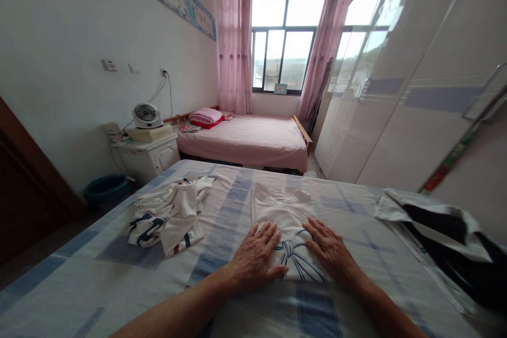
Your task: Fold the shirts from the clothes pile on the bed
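Note:
A white T-shirt (277, 203) with a dark blue bow print lies folded into a narrow rectangle on the bed, its neckline facing away from me. My left hand (257, 256) rests flat on the shirt's left side, fingers stretched out and thumb toward the print. On the right side, my right hand (327, 245) lies flat too, its fingers pointing up and inward. Neither hand grips the cloth. The bow print shows between them, and parts of the shirt's side edges are hidden under the palms.
Left on the checked bedsheet (237, 195) sits a crumpled pile of white clothes (166, 216) with navy stripes. Black and white clothes (439, 237) are stacked at the right. Beyond stand a pink bed (253, 140), a nightstand (150, 156) with a fan (146, 115), and wardrobes (392, 95).

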### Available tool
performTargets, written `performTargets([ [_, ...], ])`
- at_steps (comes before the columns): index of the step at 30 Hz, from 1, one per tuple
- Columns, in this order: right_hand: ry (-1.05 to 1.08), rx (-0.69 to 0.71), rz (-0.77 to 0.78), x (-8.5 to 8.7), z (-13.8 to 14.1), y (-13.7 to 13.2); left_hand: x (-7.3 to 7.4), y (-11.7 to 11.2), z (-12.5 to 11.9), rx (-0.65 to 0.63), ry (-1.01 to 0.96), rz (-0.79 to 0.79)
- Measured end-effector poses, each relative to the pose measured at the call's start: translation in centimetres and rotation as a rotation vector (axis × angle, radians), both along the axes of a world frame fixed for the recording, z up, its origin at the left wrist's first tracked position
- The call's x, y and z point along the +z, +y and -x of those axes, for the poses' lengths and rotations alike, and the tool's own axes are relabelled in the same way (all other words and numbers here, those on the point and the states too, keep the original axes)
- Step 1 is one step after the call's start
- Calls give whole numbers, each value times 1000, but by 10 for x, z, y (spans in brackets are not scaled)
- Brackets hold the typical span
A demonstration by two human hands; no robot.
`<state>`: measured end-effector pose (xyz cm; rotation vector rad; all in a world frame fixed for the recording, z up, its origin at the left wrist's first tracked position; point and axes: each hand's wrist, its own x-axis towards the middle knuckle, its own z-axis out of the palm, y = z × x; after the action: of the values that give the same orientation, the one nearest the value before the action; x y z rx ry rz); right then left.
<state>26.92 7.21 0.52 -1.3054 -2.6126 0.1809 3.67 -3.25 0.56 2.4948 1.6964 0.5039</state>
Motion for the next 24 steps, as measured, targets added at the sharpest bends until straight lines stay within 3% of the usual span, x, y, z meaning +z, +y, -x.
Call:
performTargets([
  [4,3,-65,-65,-3,0,2,-2,0,0,-2,-8,7],
  [8,15,-3,-125,-7,-3,6,2,-2,1,-9,-36,-69],
  [13,82,66,-78,-5,-8,11,11,-6,1,-378,26,-250],
  [18,458,-160,-40,22,-12,-18,5,-6,-7,-300,149,-347],
  [19,524,-192,11,27,-13,-30,4,-5,-9,-271,152,-356],
  [21,608,-252,258,36,-11,-56,3,-3,-11,-191,113,-350],
  [24,749,-394,856,43,-4,-93,5,-1,-13,-35,-6,-315],
])
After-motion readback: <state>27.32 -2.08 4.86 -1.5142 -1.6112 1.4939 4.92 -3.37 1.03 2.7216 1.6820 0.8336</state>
